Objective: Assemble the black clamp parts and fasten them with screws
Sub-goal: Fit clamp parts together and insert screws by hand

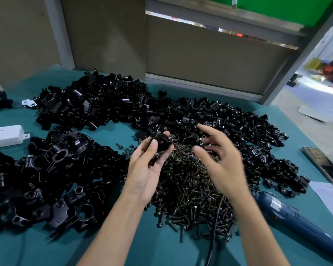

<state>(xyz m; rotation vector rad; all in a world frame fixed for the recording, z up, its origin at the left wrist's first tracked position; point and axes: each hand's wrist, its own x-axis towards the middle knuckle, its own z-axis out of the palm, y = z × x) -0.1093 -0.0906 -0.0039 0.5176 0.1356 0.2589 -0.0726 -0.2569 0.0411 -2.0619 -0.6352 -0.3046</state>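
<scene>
I see 1 black clamp part [161, 145] at the middle of the frame. It is glossy and rounded, with a dark round bore facing me. The left hand [149, 167] is palm up, with its thumb and fingertips curled round the part, holding it above the upper edge of the screw pile [192, 191]. The right hand [220, 158] hovers just right of it, fingers spread and holding nothing, motion-blurred. The screws are dark and bronze-tinted, with flanged heads. Heaps of loose clamp parts [96, 106] ring the pile on the teal table [123, 248]. At lower right lies a blue power screwdriver [296, 221]; its white label is too blurred to read. A white box [6, 136] sits at the left edge.
</scene>
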